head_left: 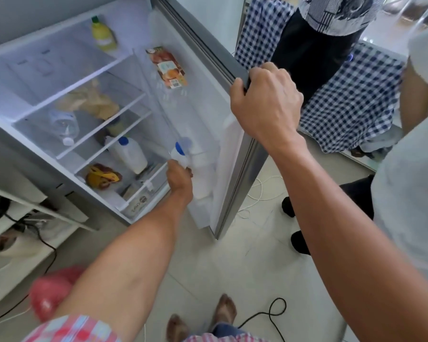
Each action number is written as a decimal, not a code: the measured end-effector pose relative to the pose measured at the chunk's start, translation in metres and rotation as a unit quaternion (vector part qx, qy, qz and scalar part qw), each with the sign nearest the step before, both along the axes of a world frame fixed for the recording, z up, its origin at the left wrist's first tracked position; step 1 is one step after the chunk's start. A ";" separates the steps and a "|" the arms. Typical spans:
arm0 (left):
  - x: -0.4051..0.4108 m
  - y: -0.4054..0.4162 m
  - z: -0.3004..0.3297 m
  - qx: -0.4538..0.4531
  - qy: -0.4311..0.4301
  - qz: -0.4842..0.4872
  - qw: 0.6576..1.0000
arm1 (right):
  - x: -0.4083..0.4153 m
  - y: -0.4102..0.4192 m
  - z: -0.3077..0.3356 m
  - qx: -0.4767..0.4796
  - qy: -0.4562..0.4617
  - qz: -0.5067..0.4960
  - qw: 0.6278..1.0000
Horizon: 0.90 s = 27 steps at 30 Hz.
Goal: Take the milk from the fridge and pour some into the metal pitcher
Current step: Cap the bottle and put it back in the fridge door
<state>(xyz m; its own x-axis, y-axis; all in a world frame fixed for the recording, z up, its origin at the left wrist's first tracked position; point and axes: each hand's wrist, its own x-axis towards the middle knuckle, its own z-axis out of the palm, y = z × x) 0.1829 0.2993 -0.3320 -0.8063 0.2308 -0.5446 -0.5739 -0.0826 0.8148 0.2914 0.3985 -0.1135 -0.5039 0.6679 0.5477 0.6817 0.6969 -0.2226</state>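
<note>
The fridge (67, 134) stands open in front of me. My right hand (266, 99) grips the edge of the fridge door (242, 159) and holds it open. My left hand (179, 180) reaches into the lower door shelf and is closed around a white milk bottle (179, 154) with a blue cap. More white bottles stand beside it in the door shelf. Another white bottle with a blue cap (130, 154) stands on a lower shelf inside. The metal pitcher is out of view.
A juice carton (168, 67) sits in the upper door shelf and a yellow bottle (103, 33) on the top shelf. Another person (319, 45) stands behind the door by a checked cloth (351, 107). Cables (265, 317) lie on the floor. A pink bag (51, 292) is at lower left.
</note>
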 end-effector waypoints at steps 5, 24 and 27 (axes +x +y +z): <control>0.007 0.001 -0.001 -0.062 0.073 -0.107 0.990 | 0.000 -0.002 0.001 0.002 0.002 -0.005 1.000; -0.005 -0.048 0.095 -0.014 0.240 0.014 0.971 | -0.022 -0.056 0.003 -0.033 -0.009 -0.012 0.999; -0.014 -0.070 0.105 -0.045 0.261 0.002 0.964 | -0.037 -0.085 0.007 -0.100 -0.015 -0.003 0.995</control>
<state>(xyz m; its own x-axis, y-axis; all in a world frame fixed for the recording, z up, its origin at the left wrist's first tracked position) 0.1684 0.2289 -0.2272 -0.9767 0.1988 -0.0814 -0.0830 0.0003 0.9966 0.2546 0.3137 -0.1069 -0.5132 0.7651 0.3890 0.6942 0.6365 -0.3361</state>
